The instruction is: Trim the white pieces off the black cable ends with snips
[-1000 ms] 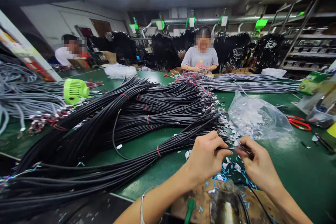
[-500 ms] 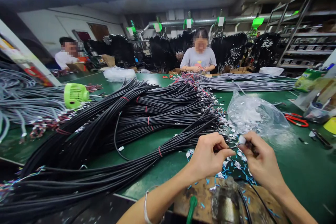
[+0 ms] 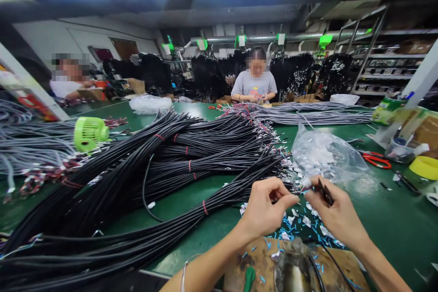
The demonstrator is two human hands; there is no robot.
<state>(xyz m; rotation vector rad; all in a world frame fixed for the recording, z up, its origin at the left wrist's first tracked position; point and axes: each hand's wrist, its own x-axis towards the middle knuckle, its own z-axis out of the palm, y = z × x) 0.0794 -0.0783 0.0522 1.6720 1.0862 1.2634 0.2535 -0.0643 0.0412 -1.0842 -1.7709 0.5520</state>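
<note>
My left hand (image 3: 268, 205) is closed in a pinch on the end of a black cable, whose thin stripped wires (image 3: 298, 191) point toward my other hand. Opposite it, my right hand (image 3: 335, 207) pinches a small white piece (image 3: 305, 183) at those wires. A dark slim tool (image 3: 325, 192), its kind unclear, is tucked in the right palm. Beside the left wrist runs a red-banded bundle of black cables (image 3: 178, 219). White scraps (image 3: 307, 221) and blue bits of insulation (image 3: 290, 233) lie beneath both hands.
A stained wooden board (image 3: 253, 264) with a metal block (image 3: 293, 269) and a green handle (image 3: 249, 278) stands in front. Nearby are a clear plastic bag (image 3: 328, 150), red-handled scissors (image 3: 376, 159), yellow ring (image 3: 424, 167) and green fan (image 3: 91, 134). A co-worker (image 3: 255, 82) sits opposite.
The view has tilted up and shifted slightly right. The two hands stay close together at the wires, and the dark tool in the right hand shows more plainly.
</note>
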